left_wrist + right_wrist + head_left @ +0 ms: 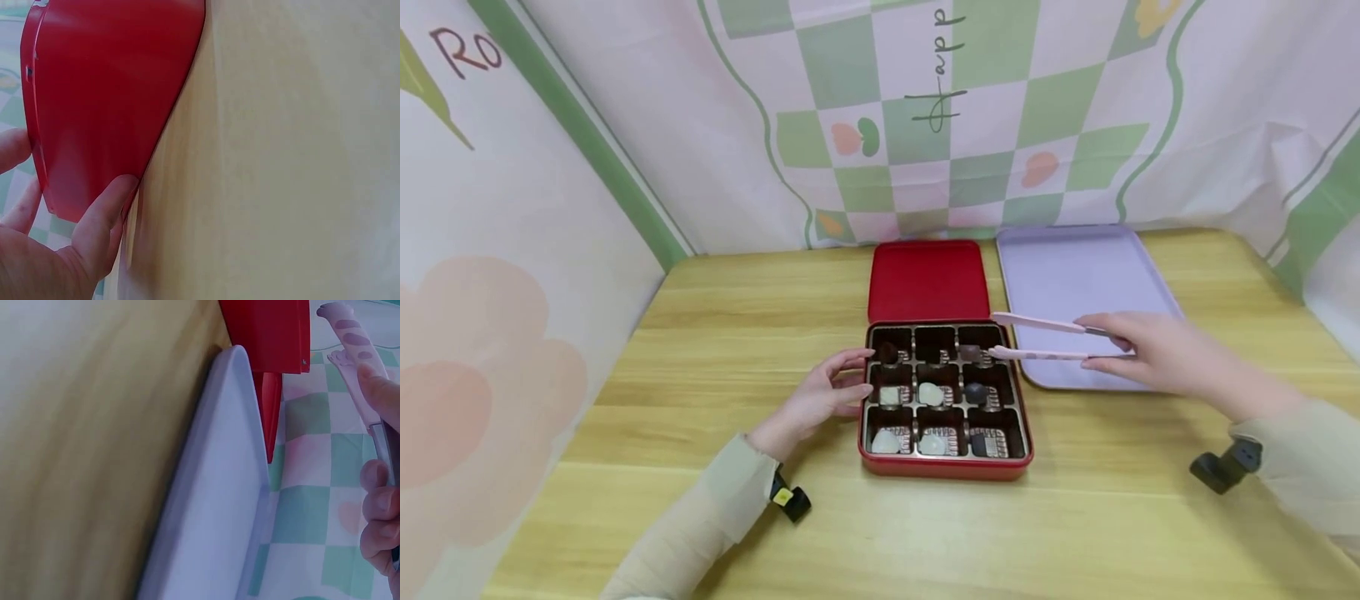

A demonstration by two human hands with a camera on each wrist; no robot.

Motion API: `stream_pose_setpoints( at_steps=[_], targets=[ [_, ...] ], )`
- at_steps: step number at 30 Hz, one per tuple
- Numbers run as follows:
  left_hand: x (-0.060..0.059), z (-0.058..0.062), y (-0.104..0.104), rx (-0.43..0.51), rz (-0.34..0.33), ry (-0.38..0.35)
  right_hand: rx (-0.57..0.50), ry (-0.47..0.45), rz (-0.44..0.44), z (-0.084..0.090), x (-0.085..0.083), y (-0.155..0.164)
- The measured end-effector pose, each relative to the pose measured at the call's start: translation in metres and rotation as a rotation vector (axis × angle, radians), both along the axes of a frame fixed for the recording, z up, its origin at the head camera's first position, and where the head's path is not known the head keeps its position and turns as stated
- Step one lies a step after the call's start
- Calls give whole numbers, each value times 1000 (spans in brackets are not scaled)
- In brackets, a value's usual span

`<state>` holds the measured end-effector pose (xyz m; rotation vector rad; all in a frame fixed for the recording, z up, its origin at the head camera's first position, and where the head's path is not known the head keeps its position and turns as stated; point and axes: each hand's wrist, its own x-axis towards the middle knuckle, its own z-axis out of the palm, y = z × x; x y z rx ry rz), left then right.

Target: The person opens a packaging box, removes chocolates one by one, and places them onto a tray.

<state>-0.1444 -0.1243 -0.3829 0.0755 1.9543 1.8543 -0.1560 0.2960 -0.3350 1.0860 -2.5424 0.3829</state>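
A red tin [943, 469] lies on the table with its lid [928, 282] folded back. Its dark tray is split into several compartments holding white and dark chocolates, among them a brown square chocolate [970, 353] at the back right and a white chocolate [930, 394] in the centre. Against the tin's left wall rests my left hand [823, 393], its thumb and fingers spread, touching the side. My right hand [1157, 354] holds pink tongs [1037, 354] whose arms stand apart. Their tips are by the tin's back right corner, with nothing visibly gripped between them.
A lavender tray [1075, 267] lies to the right of the tin, partly beneath the tongs and my right hand in the head view. The wooden table [737, 333] ends at a checked cloth backdrop [917, 150] behind and a printed cloth at left.
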Motion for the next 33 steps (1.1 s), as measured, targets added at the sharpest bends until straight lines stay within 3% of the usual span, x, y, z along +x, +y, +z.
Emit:
stream_pose_setpoints(
  at_steps=[9,24,33],
  targets=[
    [0,-2,-1,7,0,-13,86,15,27,14,-19,-20],
    [-3,-4,-1,-8,-10,7,273,-109,46,41,-34,-38],
    [-3,-5,-1,-14,-2,-6,467,-141,20,57,-36,-64]
  ],
)
